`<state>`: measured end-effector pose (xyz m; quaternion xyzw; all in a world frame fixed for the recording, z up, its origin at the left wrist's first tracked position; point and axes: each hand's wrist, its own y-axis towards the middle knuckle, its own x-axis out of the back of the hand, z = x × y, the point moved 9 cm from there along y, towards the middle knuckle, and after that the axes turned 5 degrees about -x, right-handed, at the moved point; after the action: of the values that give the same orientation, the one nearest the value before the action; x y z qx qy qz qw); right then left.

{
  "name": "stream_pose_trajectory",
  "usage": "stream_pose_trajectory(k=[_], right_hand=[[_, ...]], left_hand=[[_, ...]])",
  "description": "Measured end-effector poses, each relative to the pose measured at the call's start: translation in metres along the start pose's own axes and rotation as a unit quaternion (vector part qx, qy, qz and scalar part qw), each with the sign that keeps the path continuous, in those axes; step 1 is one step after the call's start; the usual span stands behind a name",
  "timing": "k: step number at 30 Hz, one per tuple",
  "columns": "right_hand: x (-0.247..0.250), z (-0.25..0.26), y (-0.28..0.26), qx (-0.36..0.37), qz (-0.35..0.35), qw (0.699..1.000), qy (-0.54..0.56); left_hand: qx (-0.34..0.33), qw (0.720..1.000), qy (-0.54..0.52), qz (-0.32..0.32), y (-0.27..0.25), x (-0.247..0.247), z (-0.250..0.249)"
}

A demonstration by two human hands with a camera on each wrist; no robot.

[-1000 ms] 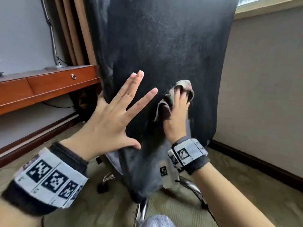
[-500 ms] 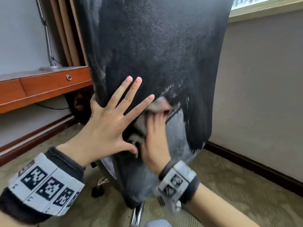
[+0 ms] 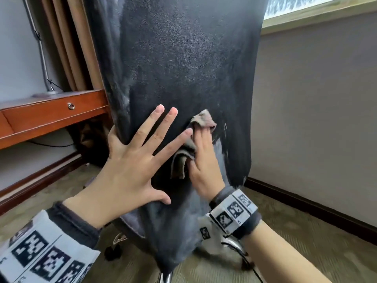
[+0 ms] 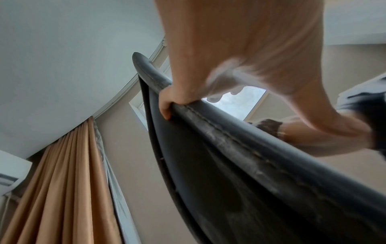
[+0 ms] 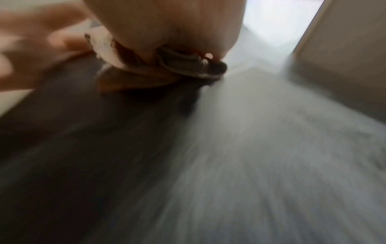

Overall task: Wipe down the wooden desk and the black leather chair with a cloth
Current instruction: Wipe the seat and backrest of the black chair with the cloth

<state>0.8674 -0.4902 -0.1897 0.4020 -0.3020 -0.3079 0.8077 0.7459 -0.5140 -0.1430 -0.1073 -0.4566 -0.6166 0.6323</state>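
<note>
The black leather chair (image 3: 183, 58) stands with its back towards me and fills the middle of the head view. My left hand (image 3: 140, 158) lies spread flat on the backrest with straight fingers, and its little finger (image 4: 166, 105) bends over the chair's left edge (image 4: 229, 148). Just right of it, my right hand (image 3: 204, 160) presses a grey-brown cloth (image 3: 203, 119) against the leather with flat fingers. Part of the cloth hangs bunched beside the thumb. The blurred right wrist view shows the cloth (image 5: 188, 66) under that hand. The wooden desk (image 3: 40, 115) is at the left.
A lamp stem (image 3: 43, 64) stands on the desk, with tan curtains (image 3: 77, 48) behind it. A grey wall (image 3: 316, 119) with a dark baseboard runs close on the right, under a window sill (image 3: 306, 19). The chair's chrome base (image 3: 165, 278) and a caster (image 3: 111, 253) sit on the carpet.
My right hand swept the cloth down and left across the backrest, then back up a little. My left hand settled nearer the chair's left edge, still spread flat.
</note>
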Motion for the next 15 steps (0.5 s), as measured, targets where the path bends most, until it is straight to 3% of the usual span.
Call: stream_pose_trajectory(k=[3,6,11,13,15], right_hand=[[0.035,-0.057,0.045,-0.137,-0.064,0.984,0.094],[0.028,-0.053,0.023,-0.167,-0.094,0.971,0.14],[-0.031,0.001,-0.084,-0.093,-0.005,0.994,0.053],[-0.024,-0.016,-0.067,-0.092,0.001,0.993,0.078],[-0.002,-0.059,-0.029,-0.176,-0.028,0.973,0.145]], left_hand=[[-0.007,0.999,0.025,0.018,0.004,-0.003,-0.005],[-0.009,0.999,0.031,0.018,0.009,-0.005,-0.011],[-0.033,0.999,0.036,0.005,0.013,-0.003,-0.015],[-0.042,0.998,0.036,0.003,0.013,-0.002,-0.014],[-0.043,0.998,0.038,0.008,0.013,-0.002,-0.014]])
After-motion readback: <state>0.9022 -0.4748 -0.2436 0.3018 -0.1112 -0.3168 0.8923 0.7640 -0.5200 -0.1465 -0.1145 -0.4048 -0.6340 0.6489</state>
